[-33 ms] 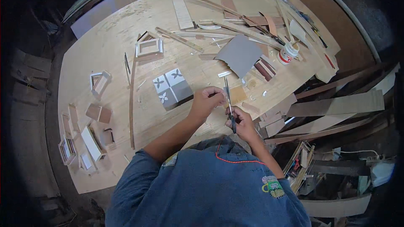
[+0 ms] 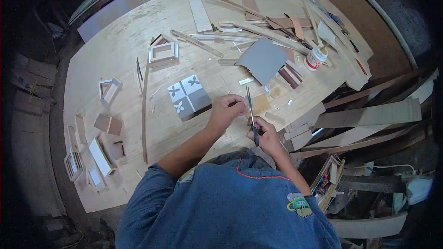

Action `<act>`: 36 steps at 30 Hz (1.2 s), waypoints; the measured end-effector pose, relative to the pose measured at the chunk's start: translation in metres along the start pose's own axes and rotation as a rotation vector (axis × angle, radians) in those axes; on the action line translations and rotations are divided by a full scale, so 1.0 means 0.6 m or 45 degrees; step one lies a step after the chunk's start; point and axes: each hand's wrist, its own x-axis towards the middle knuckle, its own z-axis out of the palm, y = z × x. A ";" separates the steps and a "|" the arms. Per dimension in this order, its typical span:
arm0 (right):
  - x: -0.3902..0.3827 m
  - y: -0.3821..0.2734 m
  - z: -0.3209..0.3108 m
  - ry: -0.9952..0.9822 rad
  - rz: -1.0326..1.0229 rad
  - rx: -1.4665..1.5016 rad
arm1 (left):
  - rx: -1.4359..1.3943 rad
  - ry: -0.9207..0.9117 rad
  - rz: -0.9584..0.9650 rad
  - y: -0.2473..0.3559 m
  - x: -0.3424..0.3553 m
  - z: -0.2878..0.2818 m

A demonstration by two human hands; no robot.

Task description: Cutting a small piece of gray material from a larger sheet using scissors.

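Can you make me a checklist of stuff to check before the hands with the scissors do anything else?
1. Scissors held in the right hand: ok.
2. Scissor tips pointing away from the person's body: ok.
3. Left hand well clear of the blades: not ok, its fingertips look very close to them.
4. Left hand's grip on a piece: cannot tell, whatever is at the fingertips is too small to make out.
5. Box with petal shapes out from under the blades: ok, it sits on the table to the left.
6. White jar away from both hands: ok, it stands farther off to the right.
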 end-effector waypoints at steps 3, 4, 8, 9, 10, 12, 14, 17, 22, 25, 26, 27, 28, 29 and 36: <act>0.000 0.007 -0.003 0.018 -0.047 -0.075 | 0.042 -0.008 -0.022 0.011 0.000 0.005; 0.000 0.004 -0.003 0.012 -0.027 -0.078 | 0.057 -0.021 0.001 0.010 0.001 0.005; -0.002 -0.001 0.000 0.003 -0.009 -0.133 | 0.103 -0.091 0.060 0.012 0.002 0.000; -0.003 0.001 0.002 0.002 -0.009 -0.132 | 0.103 -0.090 0.059 0.013 0.002 0.000; -0.003 0.003 0.004 0.023 -0.026 -0.112 | 0.113 -0.123 0.071 0.014 0.000 0.000; -0.003 0.009 0.003 0.045 -0.042 -0.092 | 0.123 -0.156 0.082 0.015 -0.001 0.002; -0.003 0.014 0.001 -0.008 -0.080 -0.129 | 0.076 -0.157 0.068 0.015 -0.002 0.003; -0.004 0.016 0.001 0.052 -0.097 -0.100 | 0.121 -0.134 0.061 0.013 -0.001 0.001; -0.003 0.014 -0.001 0.013 -0.051 -0.067 | 0.120 -0.141 0.046 0.015 -0.002 0.000; -0.003 0.018 -0.002 0.008 -0.065 -0.085 | 0.102 -0.146 0.057 0.014 -0.002 0.001; -0.003 0.020 -0.002 -0.003 -0.063 -0.078 | 0.105 -0.144 0.061 0.013 -0.002 0.001; -0.004 0.019 0.000 -0.003 -0.063 -0.077 | 0.105 -0.143 0.061 0.011 -0.001 0.001; -0.005 0.016 0.003 0.008 -0.054 -0.060 | 0.105 -0.138 0.054 0.009 -0.001 0.001; -0.005 0.013 0.006 0.018 -0.046 -0.043 | 0.106 -0.133 0.047 0.008 -0.001 0.001; -0.003 0.014 0.006 0.084 -0.108 -0.170 | -0.025 -0.097 -0.016 0.010 -0.003 0.010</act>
